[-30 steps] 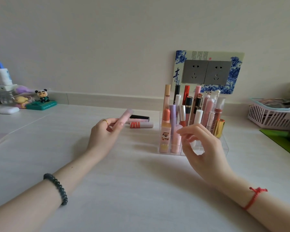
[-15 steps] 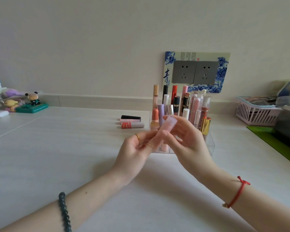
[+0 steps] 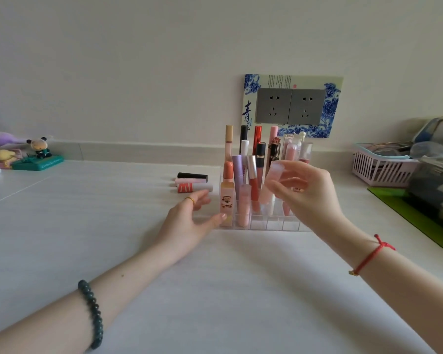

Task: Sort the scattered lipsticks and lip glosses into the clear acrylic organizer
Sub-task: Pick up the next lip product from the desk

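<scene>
At lipstick-filled acrylic organizer [image 3: 274, 224], right hand [image 3: 310, 198] around pink tube [image 3: 273, 180], left hand [image 3: 189, 221] loose, empty.

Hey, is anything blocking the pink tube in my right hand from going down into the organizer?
Nothing visible blocks it. The pale pink tube in the right hand is tilted over the organizer, whose front cells there look empty. The red gloss stands close on its left.
</scene>
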The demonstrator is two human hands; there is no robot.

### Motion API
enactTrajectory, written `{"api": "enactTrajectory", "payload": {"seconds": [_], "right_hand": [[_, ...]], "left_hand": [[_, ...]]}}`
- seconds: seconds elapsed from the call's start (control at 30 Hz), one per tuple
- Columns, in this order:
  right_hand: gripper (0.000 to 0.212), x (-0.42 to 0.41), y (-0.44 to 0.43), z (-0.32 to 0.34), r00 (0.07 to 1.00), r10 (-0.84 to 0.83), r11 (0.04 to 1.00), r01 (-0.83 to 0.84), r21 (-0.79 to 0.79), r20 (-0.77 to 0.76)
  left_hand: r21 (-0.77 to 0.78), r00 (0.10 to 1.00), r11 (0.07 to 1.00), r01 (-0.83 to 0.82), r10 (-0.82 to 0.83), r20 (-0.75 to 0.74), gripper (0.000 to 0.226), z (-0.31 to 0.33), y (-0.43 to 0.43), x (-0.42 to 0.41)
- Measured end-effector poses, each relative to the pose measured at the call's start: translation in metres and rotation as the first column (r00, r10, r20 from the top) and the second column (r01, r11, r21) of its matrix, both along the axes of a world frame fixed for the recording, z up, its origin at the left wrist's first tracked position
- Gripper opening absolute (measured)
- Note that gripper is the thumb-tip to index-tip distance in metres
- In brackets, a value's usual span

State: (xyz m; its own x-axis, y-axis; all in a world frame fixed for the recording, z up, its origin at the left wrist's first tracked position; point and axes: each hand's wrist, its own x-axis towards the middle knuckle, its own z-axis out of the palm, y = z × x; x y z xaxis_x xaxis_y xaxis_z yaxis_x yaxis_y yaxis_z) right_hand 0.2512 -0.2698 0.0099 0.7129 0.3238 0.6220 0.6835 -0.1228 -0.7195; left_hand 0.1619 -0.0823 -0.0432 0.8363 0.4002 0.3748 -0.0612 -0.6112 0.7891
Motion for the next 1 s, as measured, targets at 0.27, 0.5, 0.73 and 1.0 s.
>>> {"api": "enactTrajectory", "payload": {"seconds": [0.27,0.5,0.73,1.0], "right_hand": [[0.035,0.0,0.006,-0.014,1.0,-0.004,1.0,0.004,-0.007,-0.01],[0.031,-0.001,0.007,-0.023,1.0,-0.013,0.996,0.012,-0.09,-0.005],[0.024,-0.001,0.008,-0.027,1.0,-0.005,0.993,0.007,-0.114,0.021],[0.023,-0.001,0.009,-0.028,1.0,0.005,0.994,-0.004,-0.105,0.011]], "left_hand": [[0.068,0.992,0.996,0.063,-0.055,-0.113,0.04,0.001,-0.001,-0.001],[0.094,0.992,0.994,0.061,-0.05,-0.112,0.038,0.0,0.001,0.0],[0.084,0.993,0.995,0.055,-0.046,-0.106,0.036,-0.001,0.001,0.0],[0.08,0.994,0.995,0.056,-0.048,-0.103,0.035,-0.001,0.001,-0.001]]}}
